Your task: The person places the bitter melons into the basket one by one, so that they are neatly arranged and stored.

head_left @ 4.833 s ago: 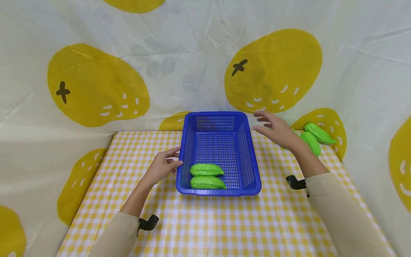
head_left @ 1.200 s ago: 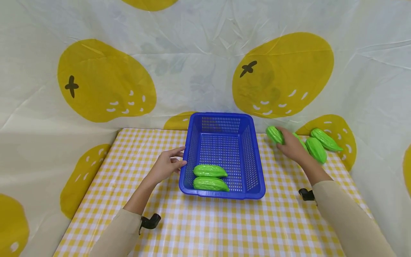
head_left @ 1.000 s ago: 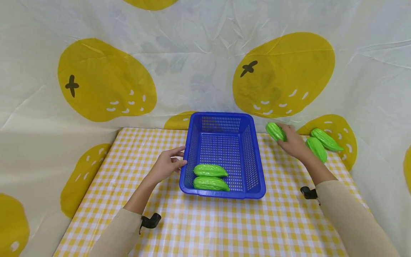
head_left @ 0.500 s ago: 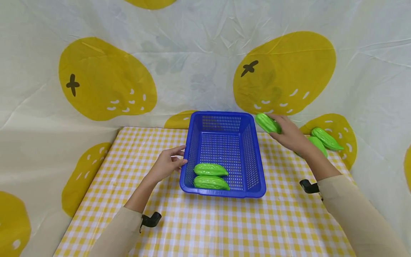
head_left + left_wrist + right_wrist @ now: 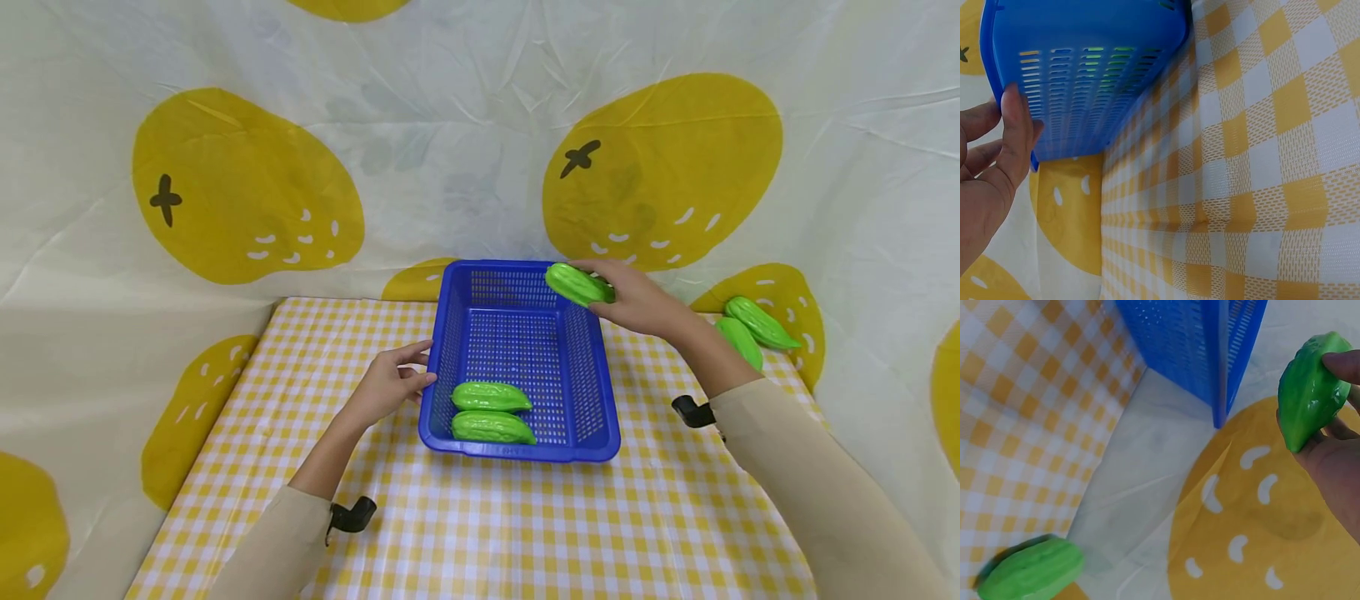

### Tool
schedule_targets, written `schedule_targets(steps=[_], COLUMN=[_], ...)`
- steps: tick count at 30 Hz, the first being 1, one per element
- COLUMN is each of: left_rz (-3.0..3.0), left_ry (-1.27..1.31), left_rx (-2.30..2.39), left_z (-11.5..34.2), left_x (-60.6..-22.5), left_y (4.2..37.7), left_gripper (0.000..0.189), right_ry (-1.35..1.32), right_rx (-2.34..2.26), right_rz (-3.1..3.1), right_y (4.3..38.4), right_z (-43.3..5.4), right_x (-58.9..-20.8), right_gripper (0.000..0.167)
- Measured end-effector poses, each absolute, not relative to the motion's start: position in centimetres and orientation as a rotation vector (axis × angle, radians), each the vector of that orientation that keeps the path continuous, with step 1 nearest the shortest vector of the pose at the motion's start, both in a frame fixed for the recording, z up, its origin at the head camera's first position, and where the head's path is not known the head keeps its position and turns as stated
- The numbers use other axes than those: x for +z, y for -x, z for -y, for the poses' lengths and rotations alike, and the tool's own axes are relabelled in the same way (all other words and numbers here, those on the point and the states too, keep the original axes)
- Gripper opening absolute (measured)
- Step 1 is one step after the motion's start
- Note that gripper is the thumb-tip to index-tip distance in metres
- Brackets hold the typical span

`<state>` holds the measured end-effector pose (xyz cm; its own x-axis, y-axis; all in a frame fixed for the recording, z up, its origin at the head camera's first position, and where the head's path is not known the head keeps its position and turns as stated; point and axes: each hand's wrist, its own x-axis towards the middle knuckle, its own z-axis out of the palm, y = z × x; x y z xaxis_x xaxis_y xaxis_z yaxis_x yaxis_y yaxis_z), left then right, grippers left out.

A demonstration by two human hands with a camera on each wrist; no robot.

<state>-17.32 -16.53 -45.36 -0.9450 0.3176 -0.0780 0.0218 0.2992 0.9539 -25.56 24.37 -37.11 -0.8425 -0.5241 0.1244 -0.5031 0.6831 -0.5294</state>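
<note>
In the head view my right hand grips a green bitter gourd over the back right rim of the blue plastic basket. The right wrist view shows this bitter gourd between thumb and fingers, raised beside the basket. Two more bitter gourds lie side by side at the basket's near left. My left hand touches the left rim from outside with its fingers spread; the left wrist view has the fingertips right at the rim of the basket.
At the table's far right corner lie two bitter gourds, one close against the other. A yellow-and-white checked cloth covers the table. Fabric walls with yellow fruit prints rise behind and at both sides.
My right hand reached to the right, took a bitter gourd from the group there, lifted it and carried it left to above the basket's rim. My left hand stays at the basket.
</note>
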Motion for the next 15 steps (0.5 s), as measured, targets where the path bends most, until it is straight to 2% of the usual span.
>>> schedule_targets(steps=[15], left_rz=[-2.298], left_ry=[-0.318], left_rx=[1.719], left_z=[16.6], left_x=[-45.4], left_y=[17.4], left_gripper=[0.06], right_ry=[0.999], right_rx=[-0.646], right_rz=[-2.685], right_y=[27.8], right_z=[-18.4], right_x=[-36.8], right_gripper=[0.058])
